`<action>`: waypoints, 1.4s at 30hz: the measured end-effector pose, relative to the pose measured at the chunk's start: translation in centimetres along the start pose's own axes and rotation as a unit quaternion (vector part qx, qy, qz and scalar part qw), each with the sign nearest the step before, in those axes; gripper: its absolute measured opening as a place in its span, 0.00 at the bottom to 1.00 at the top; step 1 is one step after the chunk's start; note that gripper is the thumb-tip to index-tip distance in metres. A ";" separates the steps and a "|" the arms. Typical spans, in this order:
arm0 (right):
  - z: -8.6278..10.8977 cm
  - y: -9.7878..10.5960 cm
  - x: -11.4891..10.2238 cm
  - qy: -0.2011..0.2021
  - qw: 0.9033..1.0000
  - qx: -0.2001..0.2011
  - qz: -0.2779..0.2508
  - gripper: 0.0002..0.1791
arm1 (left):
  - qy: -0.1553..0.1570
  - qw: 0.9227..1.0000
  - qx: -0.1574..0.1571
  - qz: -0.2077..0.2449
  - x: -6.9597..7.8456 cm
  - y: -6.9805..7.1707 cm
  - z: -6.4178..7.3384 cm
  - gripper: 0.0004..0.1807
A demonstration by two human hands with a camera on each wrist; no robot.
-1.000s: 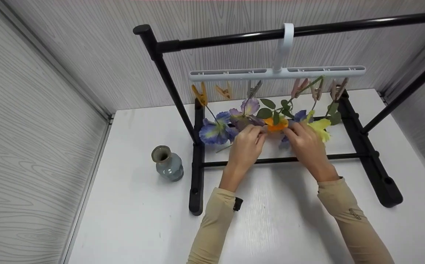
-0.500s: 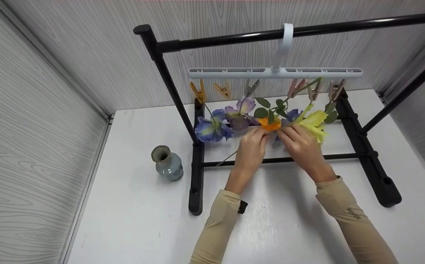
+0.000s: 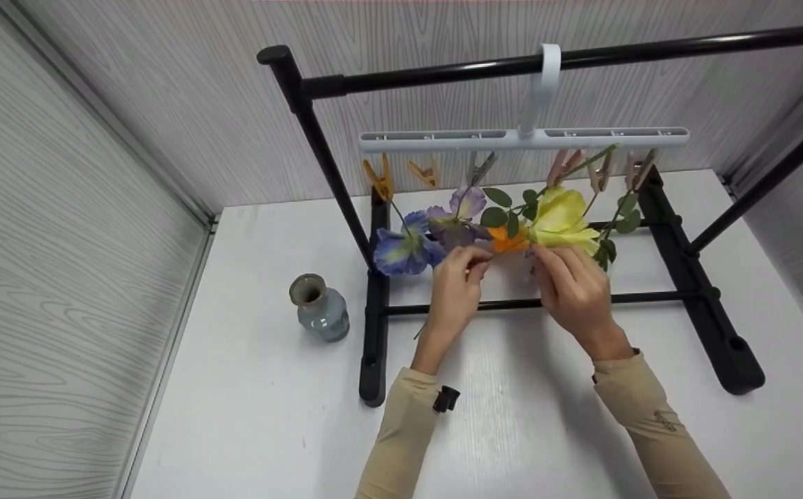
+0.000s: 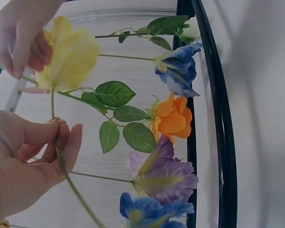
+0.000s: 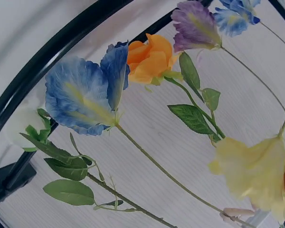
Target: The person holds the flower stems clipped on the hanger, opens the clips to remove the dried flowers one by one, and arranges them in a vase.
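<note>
A yellow artificial flower [image 3: 559,216] stands bloom-up in front of the hanging flowers. My left hand [image 3: 453,291] pinches its green stem [image 4: 73,190] just below the bloom, between thumb and fingers, as the left wrist view shows. With curled fingers, my right hand [image 3: 578,291] holds the edge of the yellow petals. Behind hang a blue flower [image 3: 405,253], a purple flower [image 3: 457,222] and an orange rose [image 3: 507,239]. Another blue flower [image 5: 80,95] and a white flower [image 5: 28,126] show in the right wrist view; the head view hides their blooms.
A pale hanger [image 3: 523,141] hooks over the black rack [image 3: 436,75]. Several clothespins hang beneath it, among them a yellow clothespin [image 3: 424,173] and a grey clothespin [image 3: 481,168]. A blue-grey vase [image 3: 324,315] stands on the white table [image 3: 256,416], left of the rack.
The yellow flower has swung up and left, from beside my right hand to above it. Its stem end has dropped towards my left wrist. The hanging flowers sway slightly.
</note>
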State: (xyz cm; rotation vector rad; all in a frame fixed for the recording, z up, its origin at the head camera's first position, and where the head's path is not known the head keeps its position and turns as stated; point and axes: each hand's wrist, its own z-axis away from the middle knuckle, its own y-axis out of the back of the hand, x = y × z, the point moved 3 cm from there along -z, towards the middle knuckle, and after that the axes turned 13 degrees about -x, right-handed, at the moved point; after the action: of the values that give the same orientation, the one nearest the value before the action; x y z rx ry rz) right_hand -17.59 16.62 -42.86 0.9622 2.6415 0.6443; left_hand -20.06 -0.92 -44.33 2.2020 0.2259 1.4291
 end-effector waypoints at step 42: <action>2.6 -0.6 0.2 -0.101 0.992 -0.074 -0.031 0.09 | -0.098 0.818 0.376 0.424 -3.4 17.7 5.9 0.12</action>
State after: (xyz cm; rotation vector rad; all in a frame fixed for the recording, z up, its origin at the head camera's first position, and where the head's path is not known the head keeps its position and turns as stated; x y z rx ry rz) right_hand -17.07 17.18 -45.39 0.8507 2.3994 0.6788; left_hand -18.58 -19.32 -40.23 3.3546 -0.4083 1.6935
